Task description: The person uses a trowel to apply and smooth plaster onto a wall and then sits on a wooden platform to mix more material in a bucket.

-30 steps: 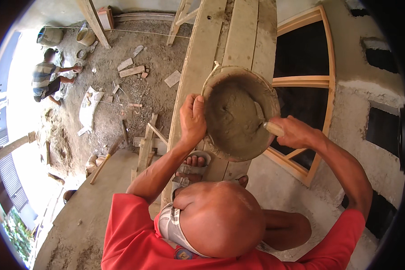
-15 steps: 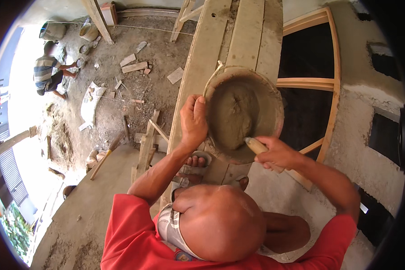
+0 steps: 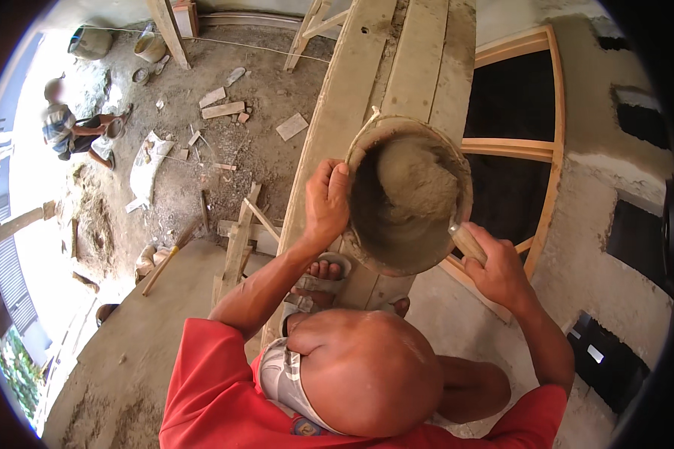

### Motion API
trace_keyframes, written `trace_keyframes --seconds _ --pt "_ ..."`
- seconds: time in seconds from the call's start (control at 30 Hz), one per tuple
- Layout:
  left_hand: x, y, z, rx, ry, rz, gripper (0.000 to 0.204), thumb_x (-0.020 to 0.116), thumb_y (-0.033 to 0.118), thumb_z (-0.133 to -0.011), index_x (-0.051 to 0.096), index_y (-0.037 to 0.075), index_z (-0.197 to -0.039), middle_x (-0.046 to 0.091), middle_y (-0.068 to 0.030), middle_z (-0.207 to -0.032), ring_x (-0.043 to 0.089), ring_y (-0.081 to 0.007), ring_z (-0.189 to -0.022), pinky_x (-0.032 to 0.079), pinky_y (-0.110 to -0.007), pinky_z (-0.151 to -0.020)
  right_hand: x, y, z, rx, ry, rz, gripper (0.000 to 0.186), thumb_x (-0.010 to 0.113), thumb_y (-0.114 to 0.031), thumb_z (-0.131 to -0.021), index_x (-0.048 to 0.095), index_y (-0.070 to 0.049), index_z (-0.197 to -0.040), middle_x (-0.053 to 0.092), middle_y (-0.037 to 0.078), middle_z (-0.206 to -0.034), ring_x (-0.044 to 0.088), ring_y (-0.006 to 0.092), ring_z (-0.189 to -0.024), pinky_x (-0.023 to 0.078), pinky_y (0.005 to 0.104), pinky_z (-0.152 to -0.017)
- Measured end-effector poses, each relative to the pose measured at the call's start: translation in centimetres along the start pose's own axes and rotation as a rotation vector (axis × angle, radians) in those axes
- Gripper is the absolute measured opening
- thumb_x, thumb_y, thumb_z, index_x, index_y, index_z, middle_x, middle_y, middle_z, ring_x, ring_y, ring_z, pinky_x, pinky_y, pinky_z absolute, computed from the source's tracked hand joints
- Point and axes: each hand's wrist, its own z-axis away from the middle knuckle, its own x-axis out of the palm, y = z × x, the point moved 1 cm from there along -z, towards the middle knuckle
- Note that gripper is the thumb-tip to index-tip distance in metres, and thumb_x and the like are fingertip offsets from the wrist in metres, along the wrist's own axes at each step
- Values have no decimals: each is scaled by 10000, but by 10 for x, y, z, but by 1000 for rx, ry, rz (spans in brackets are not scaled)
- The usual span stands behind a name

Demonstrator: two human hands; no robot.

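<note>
A round bucket [image 3: 360, 243] caked with mortar rests on the plank platform in front of me. Wet grey mortar [image 3: 419, 179] is heaped inside it toward the far right. My left hand [image 3: 327, 202] grips the bucket's left rim, thumb up. In my right hand [image 3: 496, 263] is the wooden handle of a trowel [image 3: 469, 244], held at the bucket's near right edge. The trowel's blade is hidden in the mortar; only the handle and a bit of metal show.
Wooden planks [image 3: 352, 67] form the raised platform. To the right stands a wooden window frame [image 3: 558, 112] by a rough wall. On the ground below lie broken bricks [image 3: 223, 110], a white sack [image 3: 149, 168] and a long-handled tool [image 3: 165, 269]. A person [image 3: 71, 127] crouches at far left.
My right hand has moved right with the trowel, from the bucket's near side to its right edge. The mortar is now heaped toward the far right. The crouching person has shifted left.
</note>
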Motion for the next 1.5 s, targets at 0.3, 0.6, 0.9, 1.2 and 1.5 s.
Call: trace_keyframes --seconds 0.3,0.6,0.9,1.2,1.5 --pt "1 0 -2 56 18 -113 303 509 254 -1016 586 -16 -901 519 -11 -675 449 -95 -630 387 -289 -559 2 -46 -7 -12 -187 445 505 593 -55 -833 524 -78 -1332 621 240 -951 666 375 -689 546 465 -621" --pt "-1 -5 -2 73 4 -82 301 499 235 -1015 577 -21 -876 515 -29 -670 450 -96 -642 386 -296 -561 -5 -51 0 -39 -276 486 528 596 -71 -818 514 -88 -1339 606 195 -822 646 362 -646 526 451 -582" --pt "-3 -6 -3 62 -1 -86 296 496 234 -1017 575 -11 -872 511 -15 -659 438 -98 -622 379 -295 -556 -43 -77 23 -67 -361 474 480 577 -37 -811 534 -68 -1287 621 212 -789 640 383 -626 519 441 -555" --pt "2 -10 -3 59 2 -75 300 498 253 -1023 584 -1 -889 492 6 -653 432 -84 -615 364 -285 -540 23 -13 -10 17 -142 498 499 608 -62 -807 539 -97 -1300 596 189 -789 617 374 -613 518 471 -580" --pt "-2 -10 -2 79 0 -74 302 505 262 -1023 596 -2 -906 497 15 -661 422 -71 -604 357 -273 -530 -70 -95 6 -176 -188 770 363 549 -98 -867 579 -90 -1228 595 159 -717 656 294 -628 520 412 -550"
